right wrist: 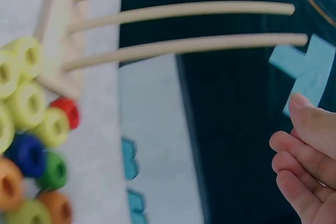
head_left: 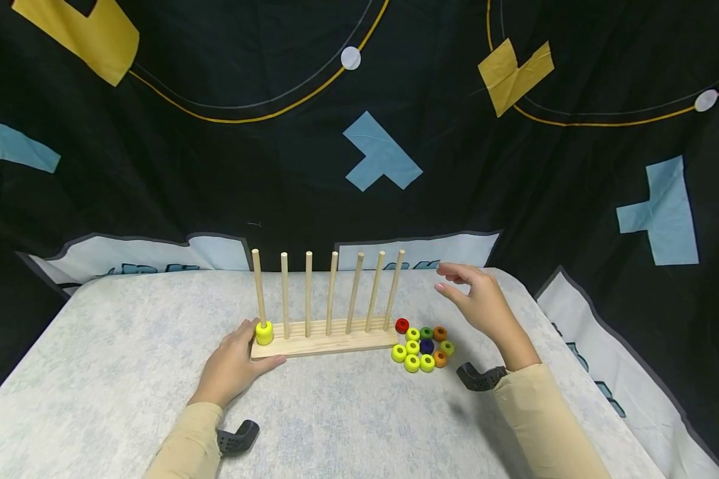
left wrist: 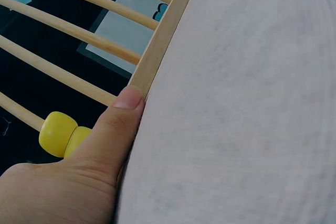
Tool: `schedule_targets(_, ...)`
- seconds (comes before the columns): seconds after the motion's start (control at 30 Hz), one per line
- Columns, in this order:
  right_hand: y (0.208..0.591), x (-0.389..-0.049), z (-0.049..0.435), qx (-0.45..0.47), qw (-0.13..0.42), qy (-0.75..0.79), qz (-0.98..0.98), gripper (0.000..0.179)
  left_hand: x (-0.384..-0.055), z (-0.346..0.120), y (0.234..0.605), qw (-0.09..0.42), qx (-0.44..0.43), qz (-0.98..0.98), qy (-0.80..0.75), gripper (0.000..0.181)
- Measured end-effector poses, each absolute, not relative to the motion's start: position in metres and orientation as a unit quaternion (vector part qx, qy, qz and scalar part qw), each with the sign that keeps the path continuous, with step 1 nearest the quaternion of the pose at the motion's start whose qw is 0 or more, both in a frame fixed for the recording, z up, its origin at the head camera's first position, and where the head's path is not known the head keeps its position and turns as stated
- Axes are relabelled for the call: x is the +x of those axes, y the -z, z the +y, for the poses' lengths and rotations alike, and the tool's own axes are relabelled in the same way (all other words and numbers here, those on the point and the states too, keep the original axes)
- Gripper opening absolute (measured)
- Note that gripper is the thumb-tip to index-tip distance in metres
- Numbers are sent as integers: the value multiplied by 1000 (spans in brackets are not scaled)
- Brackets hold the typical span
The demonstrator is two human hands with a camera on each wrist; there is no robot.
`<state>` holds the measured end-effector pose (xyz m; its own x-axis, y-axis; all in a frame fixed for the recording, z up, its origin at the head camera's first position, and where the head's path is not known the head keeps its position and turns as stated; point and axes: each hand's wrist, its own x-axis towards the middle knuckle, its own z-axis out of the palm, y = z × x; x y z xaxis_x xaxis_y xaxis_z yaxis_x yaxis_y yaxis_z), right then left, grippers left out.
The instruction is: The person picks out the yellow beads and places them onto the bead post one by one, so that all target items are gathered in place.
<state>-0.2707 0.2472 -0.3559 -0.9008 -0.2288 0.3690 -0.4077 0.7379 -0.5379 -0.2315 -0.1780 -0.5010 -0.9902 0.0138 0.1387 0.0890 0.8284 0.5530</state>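
Beads (head_left: 427,346) on counter (head_left: 335,419) at right end of pegged board (head_left: 335,343), lower left of nearer right hand (head_left: 478,301); its fingers (right wrist: 303,154) half-curled, empty. Left hand (head_left: 234,364) grips board's left end; long axis left–right.

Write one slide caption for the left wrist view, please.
Left hand holding a pale wooden peg rack, two rounded yellow beads stacked on its end peg.

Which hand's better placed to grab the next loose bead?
Probably the right hand: it looks empty and hovers near the loose beads. The left hand grips the wooden base at the end farthest from them.
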Motion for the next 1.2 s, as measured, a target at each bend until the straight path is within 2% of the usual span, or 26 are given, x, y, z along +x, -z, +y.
schedule_targets(0.63, 439, -265, 296, 117, 3, -308, -944, 41, -231, -178, 501, 62, -30, -955, 289, 110)
schedule_targets(1.2, 466, -257, 303, 124, -32, -323, -938, 35, -232, -178, 500, 64, -33, -954, 291, 109)
